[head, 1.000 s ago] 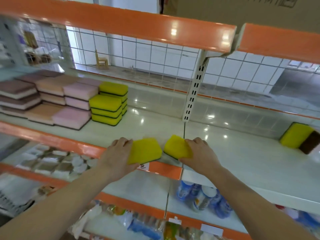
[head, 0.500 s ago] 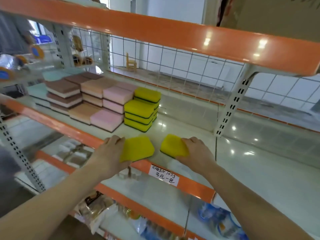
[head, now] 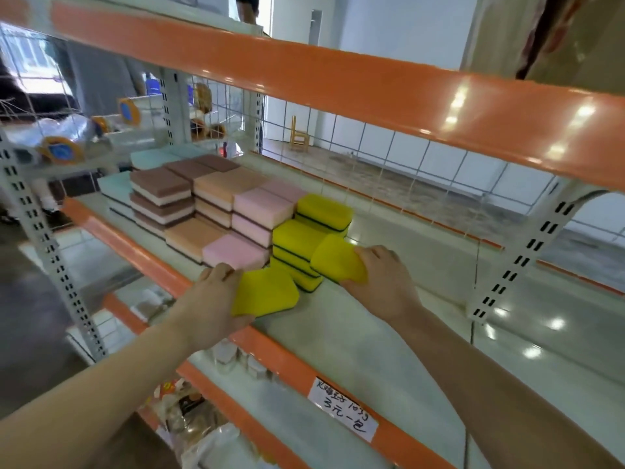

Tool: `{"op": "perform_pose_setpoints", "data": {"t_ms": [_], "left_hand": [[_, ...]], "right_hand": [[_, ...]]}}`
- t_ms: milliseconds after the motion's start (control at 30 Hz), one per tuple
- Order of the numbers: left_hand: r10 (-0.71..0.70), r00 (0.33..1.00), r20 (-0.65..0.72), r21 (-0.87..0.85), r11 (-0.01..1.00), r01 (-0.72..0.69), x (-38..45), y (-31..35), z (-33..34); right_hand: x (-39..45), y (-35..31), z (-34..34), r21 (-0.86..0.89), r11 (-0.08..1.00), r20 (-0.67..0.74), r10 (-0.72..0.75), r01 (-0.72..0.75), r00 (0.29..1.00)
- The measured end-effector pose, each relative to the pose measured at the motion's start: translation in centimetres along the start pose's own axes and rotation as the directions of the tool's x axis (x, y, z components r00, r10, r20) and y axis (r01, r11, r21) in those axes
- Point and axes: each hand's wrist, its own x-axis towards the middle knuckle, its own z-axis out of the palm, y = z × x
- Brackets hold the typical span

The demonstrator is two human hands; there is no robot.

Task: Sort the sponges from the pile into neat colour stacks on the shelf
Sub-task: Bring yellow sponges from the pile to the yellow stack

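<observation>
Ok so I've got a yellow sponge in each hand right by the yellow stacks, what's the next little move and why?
Probably set the right hand's yellow sponge on top of the front yellow stack. It hovers right beside that stack, which looks lower than the rear yellow stack. The left hand's sponge sits lower, at the shelf edge, so it could follow.

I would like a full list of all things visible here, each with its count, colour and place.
yellow sponge stacks: two, yellow, right of the pink ones
held sponges: two, yellow, one in each hand
pink sponges: several, left of the yellow stacks
peach sponges: several, left of pink
brown sponges: several, further left
mint sponges: several, leftmost
shelf: one, white, orange edge
price label: one, white, on the edge
left hand: holds one sponge
right hand: holds the other
</observation>
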Motion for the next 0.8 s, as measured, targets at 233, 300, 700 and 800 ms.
{"op": "perform_pose_setpoints", "data": {"t_ms": [233, 300, 700, 800], "left_hand": [[0.018, 1.0, -0.025, -0.017, 1.0, -0.019, 1.2, -1.6, 0.1], [0.026, 0.999, -0.035, -0.023, 0.999, -0.027, 1.5, -2.0, 0.0], [0.156, 0.988, -0.003, -0.097, 0.983, -0.155, 3.8, -4.0, 0.0], [0.202, 0.979, 0.01, -0.12, 0.972, -0.2, 4.6, -4.6, -0.1]], "right_hand": [[4.4, -1.5, 0.3, 0.019, 0.999, -0.057, -0.043, 0.044, 0.997], [5.4, -1.9, 0.4, 0.021, 0.998, -0.064, -0.053, 0.054, 0.997], [9.9, -3.7, 2.3, 0.029, 0.999, -0.015, -0.013, 0.013, 1.0], [10.5, -4.1, 2.8, 0.03, 1.0, -0.012, -0.001, 0.002, 1.0]]}}
